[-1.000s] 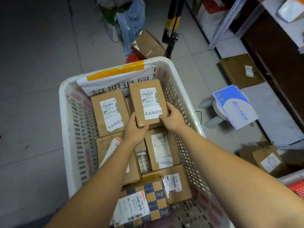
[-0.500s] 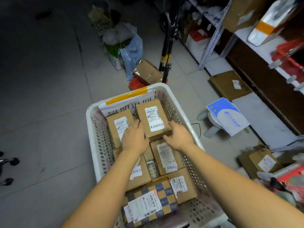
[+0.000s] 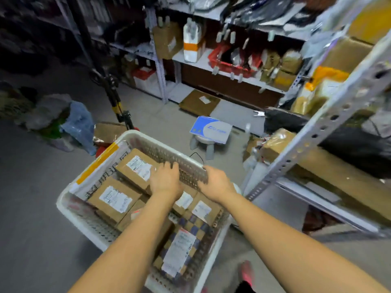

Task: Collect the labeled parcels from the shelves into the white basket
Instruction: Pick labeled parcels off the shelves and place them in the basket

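The white basket (image 3: 63,208) holds brown parcels (image 3: 114,199) and a checked parcel (image 3: 196,224), blue and seemingly tan.

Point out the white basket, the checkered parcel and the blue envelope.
white basket (image 3: 84,228): head view, near-left wall.
checkered parcel (image 3: 198,226): head view, checkered top.
blue envelope (image 3: 209,129): head view, printed face.

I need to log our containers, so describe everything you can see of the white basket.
The white basket looks like plastic: rectangular, with slotted walls and a thick smooth rim. It is packed with labeled brown parcels, a white-and-yellow mailer and a checkered box. The right hand curls over its right rim; the left hand rests on a parcel inside.
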